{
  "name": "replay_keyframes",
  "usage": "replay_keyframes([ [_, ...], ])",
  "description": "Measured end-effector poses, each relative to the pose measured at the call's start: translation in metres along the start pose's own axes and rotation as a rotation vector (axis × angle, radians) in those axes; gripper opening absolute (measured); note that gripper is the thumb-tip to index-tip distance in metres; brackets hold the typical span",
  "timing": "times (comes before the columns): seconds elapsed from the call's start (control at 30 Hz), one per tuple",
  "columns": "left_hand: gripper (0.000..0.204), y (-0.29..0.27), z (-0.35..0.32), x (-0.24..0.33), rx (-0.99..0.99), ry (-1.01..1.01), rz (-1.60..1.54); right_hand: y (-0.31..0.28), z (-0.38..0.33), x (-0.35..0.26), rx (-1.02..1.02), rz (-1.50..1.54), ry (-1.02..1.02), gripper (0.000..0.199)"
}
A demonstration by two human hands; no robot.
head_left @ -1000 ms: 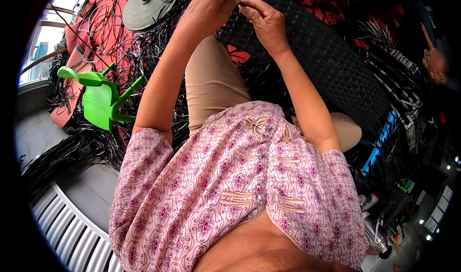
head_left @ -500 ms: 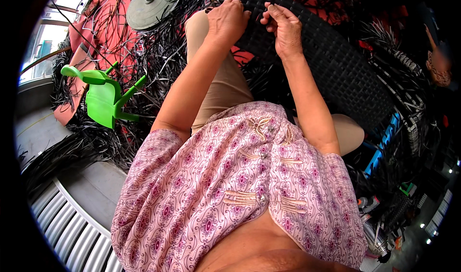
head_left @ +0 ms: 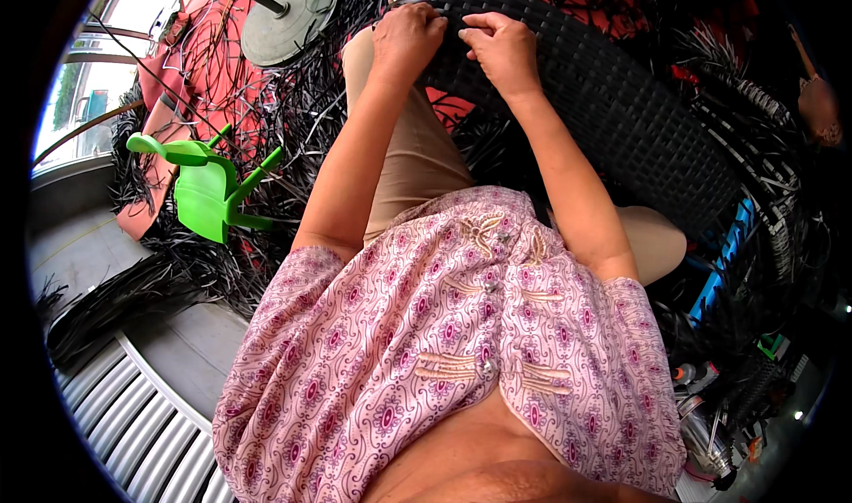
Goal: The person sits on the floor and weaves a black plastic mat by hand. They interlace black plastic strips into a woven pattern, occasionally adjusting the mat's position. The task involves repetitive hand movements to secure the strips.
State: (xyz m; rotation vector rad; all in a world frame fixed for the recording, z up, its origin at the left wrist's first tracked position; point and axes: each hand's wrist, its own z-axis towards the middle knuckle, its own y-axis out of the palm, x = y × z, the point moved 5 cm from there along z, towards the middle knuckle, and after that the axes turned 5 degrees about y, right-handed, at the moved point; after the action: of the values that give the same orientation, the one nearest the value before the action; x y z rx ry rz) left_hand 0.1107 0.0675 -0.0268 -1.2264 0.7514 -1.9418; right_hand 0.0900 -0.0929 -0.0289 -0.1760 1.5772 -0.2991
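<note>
A black woven panel (head_left: 612,103) of flat strips lies across from the top middle toward the right, above my knees. At its left end, my left hand (head_left: 408,41) is closed with its fingers bent down; whatever they grip is hidden beneath them. Just to the right, over the weave, my right hand (head_left: 503,55) has its fingers curled, with thumb and forefinger drawn close in a pinch. Any dark strip between those fingertips cannot be made out against the black weave. A small gap separates the two hands.
Loose black strips (head_left: 302,139) lie heaped over a red floor covering (head_left: 217,50). Left of me stand a bright green plastic chair (head_left: 202,201) and a round grey base with a pole (head_left: 293,37). A slatted silver surface (head_left: 133,414) is at lower left, a metal flask (head_left: 710,441) lower right.
My right hand has moved left and slightly down, closer to my left hand. My left hand has shifted a little left. The whole view has turned slightly.
</note>
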Motion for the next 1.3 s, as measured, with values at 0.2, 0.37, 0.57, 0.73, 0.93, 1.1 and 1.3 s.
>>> replay_keyframes([
  [0.2, 0.025, 0.005, -0.001, -0.006, 0.008, 0.035, -0.042, 0.009, 0.005, -0.015, 0.115, -0.48, -0.215, 0.018],
  [0.37, 0.025, 0.009, -0.003, -0.012, 0.051, 0.039, -0.089, 0.014, 0.01, -0.017, 0.073, -0.534, -0.207, 0.016],
  [0.57, 0.024, 0.004, -0.012, -0.006, 0.073, 0.056, -0.082, 0.016, 0.013, -0.017, 0.028, -0.532, -0.109, 0.016],
  [0.73, 0.022, -0.002, -0.012, -0.008, 0.017, -0.002, -0.194, 0.018, 0.02, -0.012, 0.011, -0.541, -0.048, 0.015],
  [0.93, 0.026, 0.0, 0.001, -0.022, -0.235, 0.004, -0.261, 0.024, 0.013, -0.013, 0.054, -0.553, -0.068, 0.013],
  [1.1, 0.022, -0.001, 0.006, -0.028, -0.331, -0.116, -0.381, 0.027, 0.007, -0.022, 0.108, -0.592, -0.139, 0.015],
  [1.3, 0.016, 0.003, 0.001, -0.041, -0.323, -0.29, -0.668, 0.035, -0.001, -0.031, 0.148, -0.541, -0.339, 0.02],
])
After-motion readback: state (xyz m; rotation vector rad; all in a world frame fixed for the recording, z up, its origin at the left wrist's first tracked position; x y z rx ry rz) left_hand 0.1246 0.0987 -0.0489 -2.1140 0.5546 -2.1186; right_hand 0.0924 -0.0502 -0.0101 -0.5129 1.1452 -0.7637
